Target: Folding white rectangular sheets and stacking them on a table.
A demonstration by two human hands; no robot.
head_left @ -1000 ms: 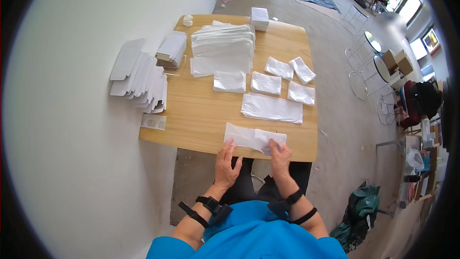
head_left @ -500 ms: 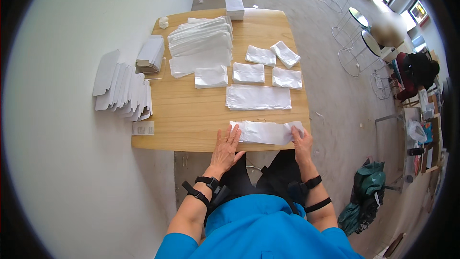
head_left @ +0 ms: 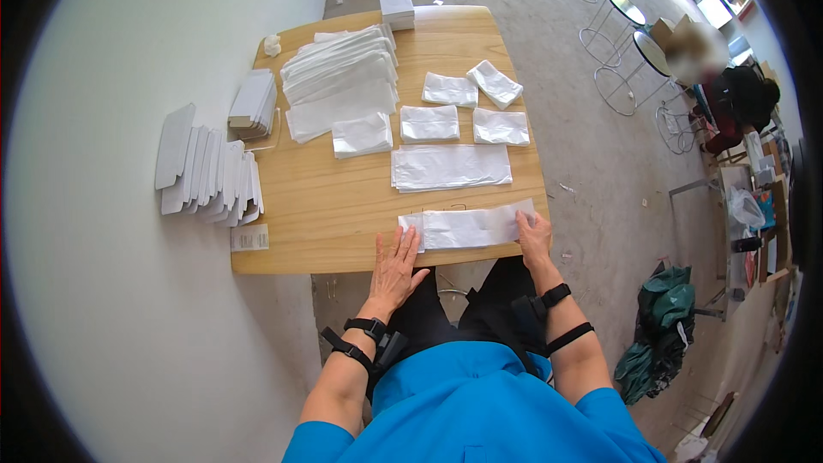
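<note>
A long white folded sheet [head_left: 471,228] lies along the table's near edge; whether it is paper or thin plastic I cannot tell. My left hand [head_left: 396,271] rests flat on its left end, fingers stretched out. At the right end, my right hand [head_left: 535,240] pinches the sheet's corner between thumb and fingers. Just beyond lies a flat stack of similar white sheets [head_left: 452,167]. Farther back are several smaller folded white packets, among them one in the middle [head_left: 429,123] and one to its right [head_left: 501,127].
On the wooden table [head_left: 334,223], a fanned pile of white sheets [head_left: 339,77], a stack of small white boxes [head_left: 397,9] and flat white cartons [head_left: 253,101] stand toward the back and left. More cartons [head_left: 206,171] lean at the wall. A person [head_left: 737,99] is far right, beyond stools [head_left: 651,53].
The sheet's right end, raised and curled before, now lies flatter and straighter, my right hand still gripping it. My left hand stays on the left end. The whole view has shifted slightly.
</note>
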